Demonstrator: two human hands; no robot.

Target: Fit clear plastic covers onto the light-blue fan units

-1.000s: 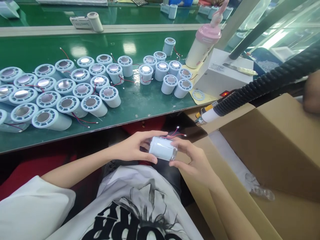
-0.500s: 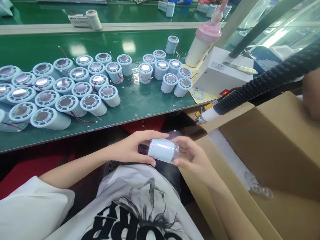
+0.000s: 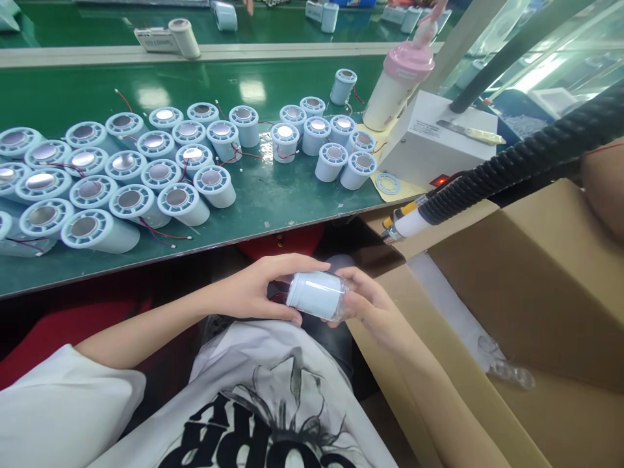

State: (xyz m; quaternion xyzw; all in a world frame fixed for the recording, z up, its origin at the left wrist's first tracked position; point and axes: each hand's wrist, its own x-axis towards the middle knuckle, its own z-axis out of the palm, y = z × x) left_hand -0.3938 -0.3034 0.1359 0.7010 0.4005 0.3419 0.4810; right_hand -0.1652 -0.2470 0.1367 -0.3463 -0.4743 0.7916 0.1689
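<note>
1. While both of my hands meet over my lap, the white cylinder point(image 3: 316, 296) lies on its side between them, its long axis running left to right and tipped a little down toward my right.
2. My left hand point(image 3: 253, 289) has its grip clamped on the cylinder's left end, thumb over the top and fingers curled beneath, so that end is partly hidden.
3. My right hand point(image 3: 373, 305) is clamped on the other end, where a clear plastic wrap seems to cover the body; fingertips touch the end face and the underside.
4. Neither hand is nearer: the cylinder is held from both ends, just below the front edge of the bench point(image 3: 273, 201) and well apart from anything on it.
5. On the green bench top stand many like cylinders point(image 3: 146, 172), upright and crowded together, several trailing red wires; a smaller group stands further right, near a pink-capped bottle point(image 3: 397, 88).
6. Beside the bottle sits a white box unit point(image 3: 433, 146) with a red light, and a black ribbed hose point(image 3: 511, 166) slants down from the right to a nozzle just above the cardboard.
7. An open cardboard box point(image 3: 536, 305) lies just to my right, touching my right forearm, with something clear lying inside it.
8. Another person's arm shows at the far right edge.
</note>
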